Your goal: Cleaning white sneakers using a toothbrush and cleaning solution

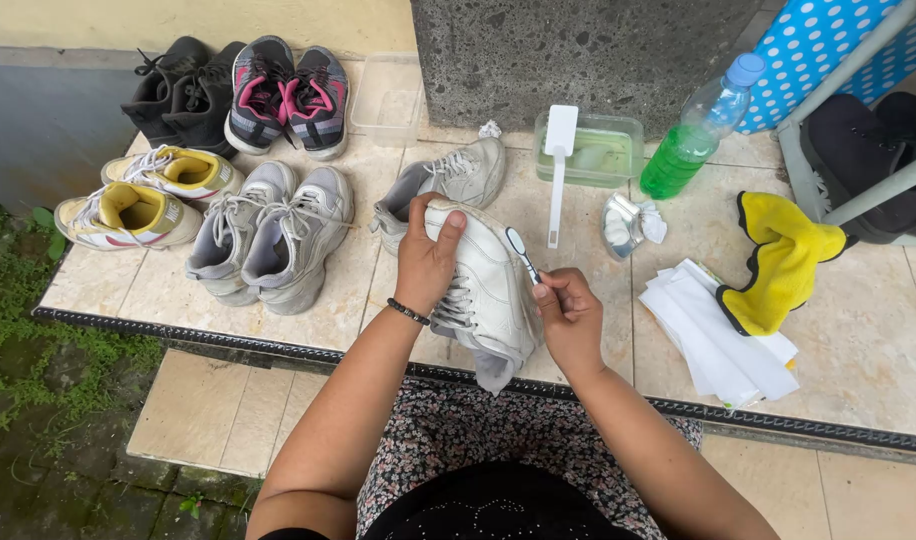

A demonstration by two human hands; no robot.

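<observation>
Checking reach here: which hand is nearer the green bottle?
Right. The right hand, holding a small brush against the white shoe, sits below-left of the green bottle; the left hand grips the shoe farther left.

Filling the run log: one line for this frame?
left hand: holds white sneaker | right hand: holds small brush against sneaker | surface: tiled ledge

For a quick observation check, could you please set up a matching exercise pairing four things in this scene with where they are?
Things:
1. white sneaker
2. small brush
3. yellow cloth
4. green liquid bottle

Places:
A. lying on white folded cloths
B. in the left hand
C. leaning by the clear tub
D. in the right hand

Pairs: 1-B, 2-D, 3-A, 4-C
</observation>
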